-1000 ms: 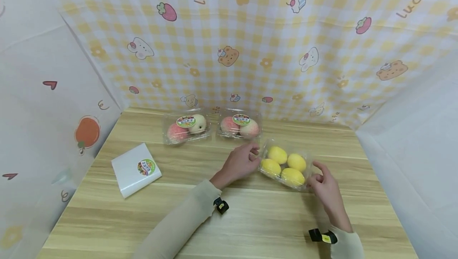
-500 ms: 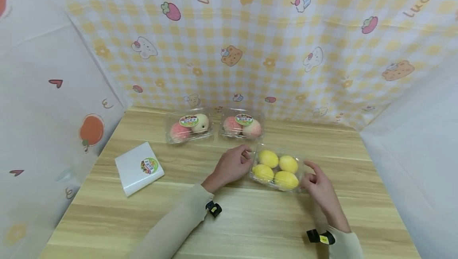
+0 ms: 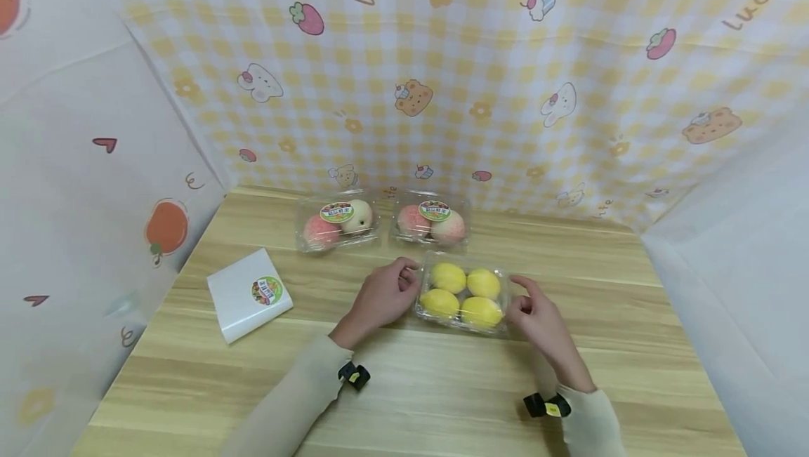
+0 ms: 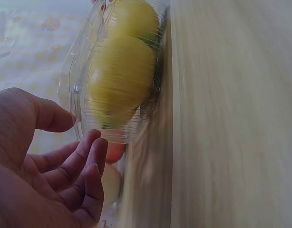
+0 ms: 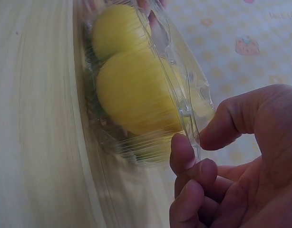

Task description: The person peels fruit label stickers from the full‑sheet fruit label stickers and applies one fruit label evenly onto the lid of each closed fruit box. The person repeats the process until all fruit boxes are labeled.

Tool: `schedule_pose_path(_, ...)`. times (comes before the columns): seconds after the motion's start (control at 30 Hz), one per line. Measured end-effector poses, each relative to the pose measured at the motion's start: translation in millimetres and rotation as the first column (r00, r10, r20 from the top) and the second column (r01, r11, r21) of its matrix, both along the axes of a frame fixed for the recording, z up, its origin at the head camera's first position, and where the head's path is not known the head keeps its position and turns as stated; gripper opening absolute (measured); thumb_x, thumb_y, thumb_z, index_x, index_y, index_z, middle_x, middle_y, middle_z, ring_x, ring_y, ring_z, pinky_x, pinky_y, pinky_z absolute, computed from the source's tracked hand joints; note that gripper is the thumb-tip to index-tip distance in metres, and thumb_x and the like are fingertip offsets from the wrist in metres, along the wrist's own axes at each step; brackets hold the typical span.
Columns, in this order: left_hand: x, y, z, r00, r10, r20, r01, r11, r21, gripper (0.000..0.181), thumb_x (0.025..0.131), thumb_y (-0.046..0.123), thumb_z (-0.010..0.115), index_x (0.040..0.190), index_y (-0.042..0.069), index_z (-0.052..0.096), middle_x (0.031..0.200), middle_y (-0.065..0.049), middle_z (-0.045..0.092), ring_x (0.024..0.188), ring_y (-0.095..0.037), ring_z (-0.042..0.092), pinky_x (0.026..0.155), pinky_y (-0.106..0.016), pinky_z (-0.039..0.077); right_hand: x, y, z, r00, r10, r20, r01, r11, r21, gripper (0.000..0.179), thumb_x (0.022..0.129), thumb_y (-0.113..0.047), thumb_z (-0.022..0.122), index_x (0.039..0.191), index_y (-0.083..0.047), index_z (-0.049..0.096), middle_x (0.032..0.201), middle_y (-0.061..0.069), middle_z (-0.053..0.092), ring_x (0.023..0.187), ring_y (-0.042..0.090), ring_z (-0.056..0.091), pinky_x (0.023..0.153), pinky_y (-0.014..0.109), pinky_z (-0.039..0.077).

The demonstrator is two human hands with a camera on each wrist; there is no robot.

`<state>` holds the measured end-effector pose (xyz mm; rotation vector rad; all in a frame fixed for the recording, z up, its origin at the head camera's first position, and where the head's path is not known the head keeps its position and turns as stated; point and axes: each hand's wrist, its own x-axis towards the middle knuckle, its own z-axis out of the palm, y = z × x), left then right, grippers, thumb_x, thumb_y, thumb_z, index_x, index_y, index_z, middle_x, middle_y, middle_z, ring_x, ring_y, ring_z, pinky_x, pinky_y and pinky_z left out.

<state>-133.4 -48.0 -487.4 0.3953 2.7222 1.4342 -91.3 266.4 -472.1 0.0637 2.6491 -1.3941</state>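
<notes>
A clear plastic clamshell box (image 3: 466,326) of yellow lemons (image 3: 482,312) is between my two hands, low over the middle of the table. My left hand (image 3: 384,294) pinches its left rim; in the left wrist view the thumb and fingertips meet the edge of the ribbed box (image 4: 123,137). At the opposite end, my right hand (image 3: 541,322) pinches the rim between thumb and forefinger. The right wrist view shows that grip up close, with the other fingers curled below. The box lies roughly level, its lid down over the fruit.
Two clear boxes of peaches stand side by side at the back: the left peach box (image 3: 302,236) and the right peach box (image 3: 465,236), each with a round label. A white folded box-like item (image 3: 237,299) with a sticker lies at left. Patterned cloth (image 3: 480,43) hangs behind the wooden table (image 3: 430,401).
Both hands have carried the lemon box leftward across the table, and it has turned straighter to the table's edge. The peach boxes and white item stay put; the whole view drifts slightly right.
</notes>
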Motion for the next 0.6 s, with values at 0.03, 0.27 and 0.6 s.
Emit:
schedule_pose_path(0.03, 0.6, -2.9, -0.1, 1.0, 0.008, 0.002, -0.008, 1.0, 0.001, 0.033, 0.102, 0.019, 0.067, 0.132, 0.007, 0.073, 0.102, 0.003, 0.076, 0.095, -0.015, 0.074, 0.086, -0.039, 0.061, -1.4, -3, 0.0, 1.0, 0.007, -0.001, -0.007, 1.0, 0.005, 0.067, 0.099, -0.004, 0.064, 0.163, -0.002, 0.044, 0.087, 0.006, 0.064, 0.075, 0.018, 0.055, 0.065, 0.029, 0.044)
schedule_pose_path(0.27, 2.3, -21.5, -3.6, 0.998, 0.058, 0.014, -0.058, 0.998, 0.012, 0.031, 0.101, 0.018, 0.069, 0.13, 0.007, 0.073, 0.101, 0.002, 0.074, 0.094, -0.014, 0.073, 0.086, -0.039, 0.062, -14.4, -20, -1.9, 0.999, 0.049, -0.012, -0.049, 0.999, 0.006, 0.066, 0.099, -0.004, 0.063, 0.162, -0.001, 0.045, 0.087, 0.006, 0.063, 0.076, 0.02, 0.055, 0.064, 0.029, 0.044)
schedule_pose_path(0.6, 7.8, -41.6, -2.8, 0.993, 0.116, 0.015, -0.116, 0.993, 0.033, 0.031, 0.1, 0.013, 0.072, 0.13, 0.006, 0.073, 0.101, 0.0, 0.076, 0.091, -0.016, 0.074, 0.084, -0.04, 0.063, -24.0, -40, -4.0, 0.994, 0.106, -0.022, -0.106, 0.994, -0.008, 0.066, 0.097, -0.003, 0.062, 0.16, 0.001, 0.044, 0.082, 0.004, 0.06, 0.071, 0.018, 0.052, 0.062, 0.028, 0.042)
